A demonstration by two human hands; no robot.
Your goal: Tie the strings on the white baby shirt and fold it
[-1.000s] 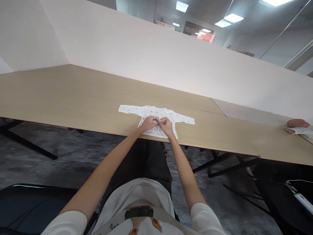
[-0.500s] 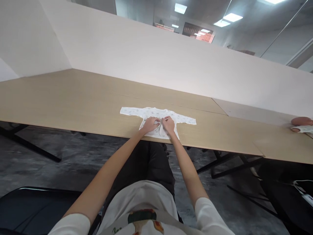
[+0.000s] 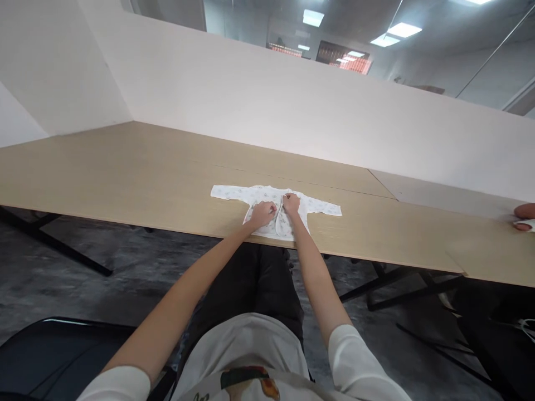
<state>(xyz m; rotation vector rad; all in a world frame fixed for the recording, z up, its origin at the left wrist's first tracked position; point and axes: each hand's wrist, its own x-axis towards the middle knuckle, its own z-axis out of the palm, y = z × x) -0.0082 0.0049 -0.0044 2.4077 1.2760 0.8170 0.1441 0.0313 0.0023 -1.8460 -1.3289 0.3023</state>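
A small white long-sleeved baby top with a faint print lies on the wooden table, its sleeves spread to both sides and its front edges near the middle. My left hand rests on the left front of the top, fingers curled together; whatever they may pinch is too small to tell. Close beside it, my right hand pinches the edge of the right front panel, a little farther up the garment.
A long wooden table runs along a white partition. At the far right lies a brownish object with white cloth. A black chair stands at the lower left.
My right hand has moved slightly up the top with the panel edge in its fingers. My left hand's fingers have curled in more. The whole view has shifted a little.
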